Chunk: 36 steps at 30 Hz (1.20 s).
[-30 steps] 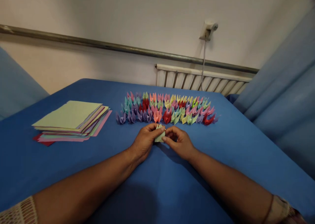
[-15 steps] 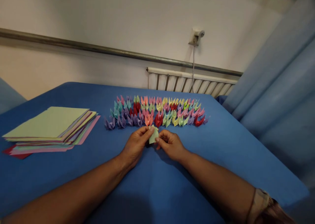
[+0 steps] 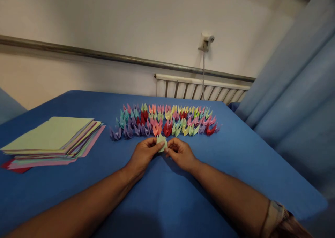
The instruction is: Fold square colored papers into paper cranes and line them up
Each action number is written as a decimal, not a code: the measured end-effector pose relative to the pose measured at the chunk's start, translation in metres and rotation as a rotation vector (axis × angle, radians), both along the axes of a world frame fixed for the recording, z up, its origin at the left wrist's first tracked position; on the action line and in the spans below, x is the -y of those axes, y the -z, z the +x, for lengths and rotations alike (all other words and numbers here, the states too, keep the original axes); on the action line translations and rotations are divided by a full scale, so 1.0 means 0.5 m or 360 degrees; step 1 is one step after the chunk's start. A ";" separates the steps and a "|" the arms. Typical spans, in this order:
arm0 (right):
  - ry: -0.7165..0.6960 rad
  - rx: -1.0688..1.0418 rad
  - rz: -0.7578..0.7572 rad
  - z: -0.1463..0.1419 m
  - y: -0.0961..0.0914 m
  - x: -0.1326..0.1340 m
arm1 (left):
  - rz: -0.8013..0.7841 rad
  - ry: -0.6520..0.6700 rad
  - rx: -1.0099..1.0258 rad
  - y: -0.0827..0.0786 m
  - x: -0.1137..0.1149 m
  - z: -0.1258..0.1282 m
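Note:
Between my two hands is a small folded piece of pale green paper (image 3: 162, 143), held up over the blue table. My left hand (image 3: 144, 154) pinches its left side, thumb lying across the front. At its lower right edge the thumb and fingers of my right hand (image 3: 181, 153) close on the paper. Just beyond the hands stand several rows of folded paper cranes (image 3: 167, 128) in purple, red, pink, yellow, green and turquoise. The fingers behind the folded paper are partly hidden.
To the left lies an uneven stack of coloured paper sheets (image 3: 49, 135), pale green on top. The blue table (image 3: 235, 182) reaches to a wall with a metal rail (image 3: 112, 56), a radiator (image 3: 183, 86) and a plugged socket (image 3: 205, 43). A blue curtain (image 3: 295, 77) hangs at the right.
The folded paper has tilted, with its point now up at the left, and my left thumb lies lower across it. The whole view has shifted slightly.

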State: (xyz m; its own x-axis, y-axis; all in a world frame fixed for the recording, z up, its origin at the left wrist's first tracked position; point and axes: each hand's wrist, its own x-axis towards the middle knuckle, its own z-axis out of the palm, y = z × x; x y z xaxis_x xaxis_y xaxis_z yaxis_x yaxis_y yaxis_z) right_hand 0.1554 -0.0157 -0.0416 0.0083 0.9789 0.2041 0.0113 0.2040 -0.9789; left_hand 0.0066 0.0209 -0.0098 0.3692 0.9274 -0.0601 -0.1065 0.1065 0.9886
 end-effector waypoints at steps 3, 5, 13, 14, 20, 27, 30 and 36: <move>0.0077 -0.0032 0.0030 0.001 0.001 -0.004 | 0.0021 0.0022 -0.0014 -0.003 0.001 0.001; 0.0108 -0.0049 0.0032 0.001 0.001 -0.005 | 0.0031 -0.0018 -0.0060 -0.006 0.002 0.000; 0.0056 -0.0158 -0.0025 0.004 -0.002 -0.010 | -0.0007 -0.0034 -0.0078 -0.008 0.009 -0.002; 0.0046 -0.0169 -0.0046 0.005 -0.001 -0.011 | -0.0011 -0.0028 -0.0078 -0.007 0.009 -0.002; 0.0070 -0.0152 -0.0027 0.009 0.005 -0.013 | 0.0076 -0.0081 -0.0157 -0.004 0.005 0.001; 0.0107 -0.0148 -0.0045 0.009 0.005 -0.012 | 0.0113 -0.0073 -0.0147 -0.011 0.010 0.003; 0.0107 -0.0160 -0.0048 0.010 0.007 -0.011 | 0.0110 -0.0122 -0.0042 -0.010 0.013 0.006; 0.0091 -0.0175 -0.0061 0.014 0.011 -0.011 | 0.0141 -0.0206 -0.0023 -0.008 0.013 0.005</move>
State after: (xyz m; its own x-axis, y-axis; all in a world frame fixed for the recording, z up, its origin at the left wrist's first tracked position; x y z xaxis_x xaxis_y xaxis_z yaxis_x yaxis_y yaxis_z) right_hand 0.1623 -0.0100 -0.0472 0.0847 0.9833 0.1613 -0.0858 0.1685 -0.9820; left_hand 0.0091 0.0142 -0.0060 0.2461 0.9690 0.0198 -0.0993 0.0048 0.9950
